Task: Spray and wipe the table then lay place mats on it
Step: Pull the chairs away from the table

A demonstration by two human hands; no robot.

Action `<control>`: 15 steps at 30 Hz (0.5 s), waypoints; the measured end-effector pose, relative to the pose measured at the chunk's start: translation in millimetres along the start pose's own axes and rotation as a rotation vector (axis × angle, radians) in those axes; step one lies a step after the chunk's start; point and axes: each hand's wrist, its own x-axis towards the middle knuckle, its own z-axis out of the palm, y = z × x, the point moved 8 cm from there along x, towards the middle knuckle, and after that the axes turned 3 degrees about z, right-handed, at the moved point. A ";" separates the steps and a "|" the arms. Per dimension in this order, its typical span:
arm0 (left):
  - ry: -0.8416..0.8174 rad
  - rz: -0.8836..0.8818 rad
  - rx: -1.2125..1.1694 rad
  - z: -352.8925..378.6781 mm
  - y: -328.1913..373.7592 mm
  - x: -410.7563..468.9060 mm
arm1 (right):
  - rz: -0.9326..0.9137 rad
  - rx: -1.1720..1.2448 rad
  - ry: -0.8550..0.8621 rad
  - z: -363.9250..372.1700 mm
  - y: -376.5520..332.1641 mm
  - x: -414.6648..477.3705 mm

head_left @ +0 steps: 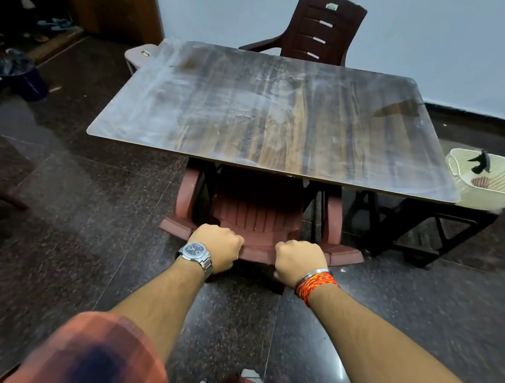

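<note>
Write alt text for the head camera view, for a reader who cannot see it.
The left hand, wearing a watch, and the right hand, wearing red thread bands, grip the backrest of a reddish plastic chair tucked under a wood-grain table. The streaked tabletop holds nothing. A dark chair stands at the far side, a cream basket at the right.

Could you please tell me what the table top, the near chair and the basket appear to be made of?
The table top: probably wood-print laminate, glossy; streaky grain, glare, thin rounded edge. The near chair: moulded plastic, matte reddish brown; ribbed one-piece seat. The basket: likely cream plastic; regular perforated walls, cut-out handle.
</note>
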 end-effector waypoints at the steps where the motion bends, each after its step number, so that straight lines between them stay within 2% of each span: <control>1: 0.002 -0.005 0.004 0.1 0.2 -1.2 | -0.001 -0.001 0.002 0.7 -0.5 -0.8; 15: -0.002 -0.090 -0.032 4.8 0.1 -1.4 | 0.022 0.031 0.014 3.4 0.0 -5.4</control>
